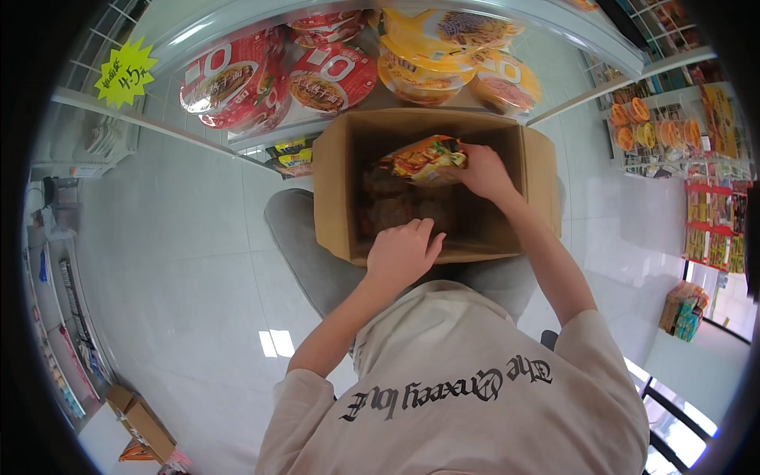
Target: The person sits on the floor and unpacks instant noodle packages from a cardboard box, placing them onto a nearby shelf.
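An open cardboard box (333,196) rests across the person's lap, its side flaps folded outward. My right hand (482,169) grips the right end of a colourful plastic food packet (424,157), tilted over the box's far part. My left hand (407,246) lies at the box's near edge, its fingers bent over the inside, and no object shows in it. Several packets (392,208) lie in shadow at the bottom of the box; their kind is hard to make out.
Beyond the box, a shelf holds red noodle bowls (332,77) and yellow noodle bowls (427,71). Dark and yellow packets (294,159) sit below. A yellow price tag (124,71) hangs at left. Racks of snacks (712,219) stand right; another cardboard box (142,421) lies lower left.
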The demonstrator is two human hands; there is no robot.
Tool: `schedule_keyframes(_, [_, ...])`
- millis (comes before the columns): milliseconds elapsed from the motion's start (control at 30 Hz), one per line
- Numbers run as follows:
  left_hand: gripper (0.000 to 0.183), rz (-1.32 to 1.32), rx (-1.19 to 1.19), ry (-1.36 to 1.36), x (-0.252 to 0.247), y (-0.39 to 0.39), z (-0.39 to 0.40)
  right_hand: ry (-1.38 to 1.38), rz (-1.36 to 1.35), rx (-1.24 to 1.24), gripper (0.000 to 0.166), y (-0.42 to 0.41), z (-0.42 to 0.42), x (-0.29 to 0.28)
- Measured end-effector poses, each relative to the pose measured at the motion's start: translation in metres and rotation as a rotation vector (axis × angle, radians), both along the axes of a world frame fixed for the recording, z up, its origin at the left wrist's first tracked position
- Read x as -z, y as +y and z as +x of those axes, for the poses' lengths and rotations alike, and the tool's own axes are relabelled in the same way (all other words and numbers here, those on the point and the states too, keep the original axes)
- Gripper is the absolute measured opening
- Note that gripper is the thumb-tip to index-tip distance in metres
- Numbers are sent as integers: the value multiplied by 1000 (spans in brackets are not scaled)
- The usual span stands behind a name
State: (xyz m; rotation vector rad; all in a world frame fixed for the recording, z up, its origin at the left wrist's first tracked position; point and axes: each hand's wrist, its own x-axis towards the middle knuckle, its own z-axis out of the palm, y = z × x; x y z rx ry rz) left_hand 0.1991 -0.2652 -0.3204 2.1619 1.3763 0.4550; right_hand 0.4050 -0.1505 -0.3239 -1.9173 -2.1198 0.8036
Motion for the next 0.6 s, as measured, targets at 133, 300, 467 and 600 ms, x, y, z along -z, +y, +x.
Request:
schedule_keyframes(133, [25, 25, 8, -22, 5, 0, 0, 176, -68, -25, 47, 27, -23, 85])
schedule_keyframes(300, [25, 5, 38, -2, 1, 5, 0, 492, -317, 93, 44, 46, -31, 195])
schedule_keyframes(467, [30, 34, 30, 6, 0, 5, -2, 648, -676, 330, 67, 39, -52, 229])
schedule_keyframes(600, [29, -17, 67, 33, -4, 6, -1, 438, -622, 258, 73, 32, -48, 270])
